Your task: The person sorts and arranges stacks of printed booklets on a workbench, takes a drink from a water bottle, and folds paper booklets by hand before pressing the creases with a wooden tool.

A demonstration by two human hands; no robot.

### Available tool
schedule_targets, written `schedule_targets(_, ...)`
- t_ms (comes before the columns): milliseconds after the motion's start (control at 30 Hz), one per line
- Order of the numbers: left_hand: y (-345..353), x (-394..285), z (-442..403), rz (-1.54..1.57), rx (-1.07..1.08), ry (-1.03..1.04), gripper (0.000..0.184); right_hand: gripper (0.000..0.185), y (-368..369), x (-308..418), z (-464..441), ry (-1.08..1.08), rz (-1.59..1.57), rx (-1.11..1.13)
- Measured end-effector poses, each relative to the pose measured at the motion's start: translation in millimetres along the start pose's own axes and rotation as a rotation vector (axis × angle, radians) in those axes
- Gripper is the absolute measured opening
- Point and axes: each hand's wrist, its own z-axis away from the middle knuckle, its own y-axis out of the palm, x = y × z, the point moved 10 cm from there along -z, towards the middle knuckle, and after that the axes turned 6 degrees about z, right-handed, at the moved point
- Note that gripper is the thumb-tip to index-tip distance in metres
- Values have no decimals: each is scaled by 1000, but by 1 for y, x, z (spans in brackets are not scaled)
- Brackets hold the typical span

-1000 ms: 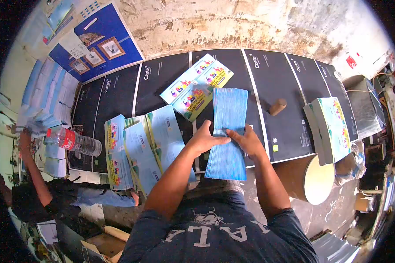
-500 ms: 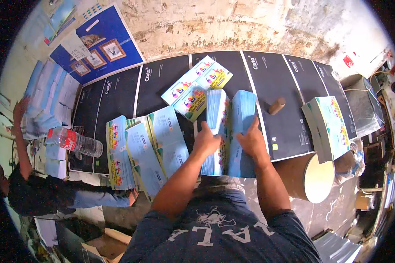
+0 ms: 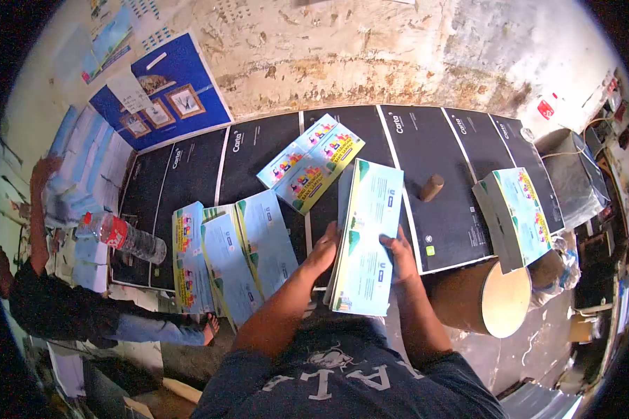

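A stack of light blue printed covers (image 3: 372, 237) is between my two hands, at the front edge of the black table. My left hand (image 3: 321, 253) grips its left side, the fingers partly hidden behind it. On the other side my right hand (image 3: 400, 257) holds on with the thumb on the top cover. Just behind lie loose yellow-and-blue printed covers (image 3: 313, 162) with cartoon figures. More piles of light blue covers (image 3: 262, 230) overlap to the left of my left hand.
A wooden peg (image 3: 432, 188) stands right of the stack, and another pile of covers (image 3: 521, 213) sits farther right. A plastic bottle (image 3: 129, 237) tilts at the left, near tall paper stacks (image 3: 91, 164) and a seated person (image 3: 56, 300). A round drum (image 3: 507, 300) stands below the table edge.
The stack was parted into two fanned halves with the edges up; now it is together, with a printed cover facing up. Both hands have moved slightly lower in view.
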Motion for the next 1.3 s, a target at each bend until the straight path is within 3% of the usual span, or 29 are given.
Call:
schedule_targets(33,11,5,-2,269,28,-172,59,74,2,0,4,-22,-76,7)
schedule_targets(100,47,-25,5,388,43,-215,68,74,-6,-9,9,-53,-111,16)
schedule_targets(167,36,-32,-13,-853,16,-37,79,79,-11,5,22,-189,-24,-109)
schedule_targets(200,71,-68,-7,-867,17,-66,91,87,-15,4,26,-196,12,-129)
schedule_targets(233,81,-81,-11,-1045,26,-60,89,91,-24,-7,28,-115,-46,-112)
schedule_targets(300,110,-95,-27,-1389,185,67,83,103,-66,14,39,-295,192,-157)
schedule_targets(367,131,-88,-37,-1411,323,-39,77,112,-119,43,65,-249,97,-342)
schedule_targets(433,141,-63,-44,-1690,492,156,73,120,-171,54,84,-359,201,-403)
schedule_targets(500,130,-30,-47,-1779,561,262,77,119,-182,70,93,-223,746,-379)
schedule_targets(567,130,-34,-47,-1844,448,325,83,111,-128,134,105,-340,1162,-438)
schedule_targets(600,128,-36,-47,-1802,416,370,91,111,-107,144,105,-321,1158,-432)
schedule_targets(667,129,-38,-44,-1806,437,419,98,103,-35,176,111,-727,1493,-430)
schedule_targets(700,132,-41,-41,-1789,451,488,101,100,-19,163,101,-728,1616,-394)
schedule_targets(767,137,-45,-41,-1836,406,568,101,105,-31,65,53,-708,2303,-207)
schedule_targets(800,137,-44,-41,-1871,413,587,94,112,-29,81,54,-507,2033,-24)
schedule_targets(833,135,-49,-43,-1874,378,608,94,112,-25,101,51,-541,2048,-14)
schedule_targets(900,123,-30,-43,-1842,482,371,78,122,-58,106,53,-221,1856,38)
schedule_targets(933,125,-34,-40,-1810,479,421,67,134,-87,114,61,-447,1494,14)
schedule_targets(967,123,-33,-40,-1808,470,421,67,138,-123,105,58,-248,1182,-75)
schedule_targets(1033,121,-27,-47,-1830,504,365,63,138,-157,56,50,-328,902,-23)
schedule_targets(1067,121,-26,-47,-1831,506,363,63,124,-146,58,50,-364,943,-122)
schedule_targets(1100,122,-26,-49,-1821,520,353,62,124,-150,52,45,-369,940,-122)
schedule_targets(1133,121,-26,-51,-1814,529,344,61,110,-161,35,32,-248,769,-153)
schedule_targets(1200,117,-27,-51,-1801,512,345,62,76,-164,31,23,-250,753,-192)
schedule_targets(1267,112,-41,-56,-1781,489,369,63,73,-161,39,23,-269,774,-204)
schedule_targets(1300,101,-55,-54,-1821,476,286,65,70,-163,41,26,-264,798,-228)
